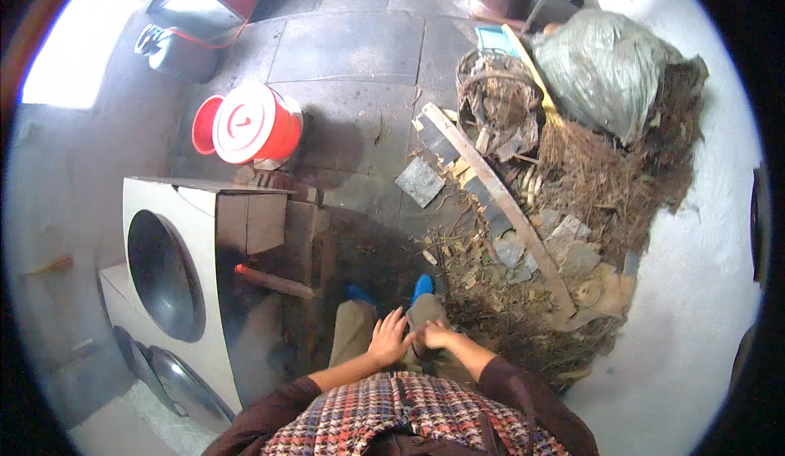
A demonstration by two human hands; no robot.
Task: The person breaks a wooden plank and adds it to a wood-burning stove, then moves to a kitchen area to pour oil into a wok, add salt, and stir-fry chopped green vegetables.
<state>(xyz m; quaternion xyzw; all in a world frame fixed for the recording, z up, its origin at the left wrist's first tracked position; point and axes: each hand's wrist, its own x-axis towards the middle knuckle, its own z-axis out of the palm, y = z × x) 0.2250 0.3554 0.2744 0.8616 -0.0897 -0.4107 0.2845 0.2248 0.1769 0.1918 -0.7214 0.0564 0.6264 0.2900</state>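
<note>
My left hand [387,337] is above my knees, palm down, fingers spread, with nothing seen in it. Close beside its thumb is my right hand [435,336], fingers bent; whether anything small lies between them is hidden. Both hands are over my khaki trousers [354,333]. A blue shoe [422,287] shows beyond the right knee. To my left stands a white block stove [205,260] with a dark wok [162,275] set in its top. From its side facing me, a length of wood [279,281] with a bright red end sticks out.
Dry twigs and scraps [466,272] litter the floor at right, with a long wooden board [503,198] across them. Behind are a basket [497,97], a straw broom [561,131] and a bulging plastic sack [604,70]. A lidded red bucket [285,128] stands ahead; pan lids [184,382] lean at left.
</note>
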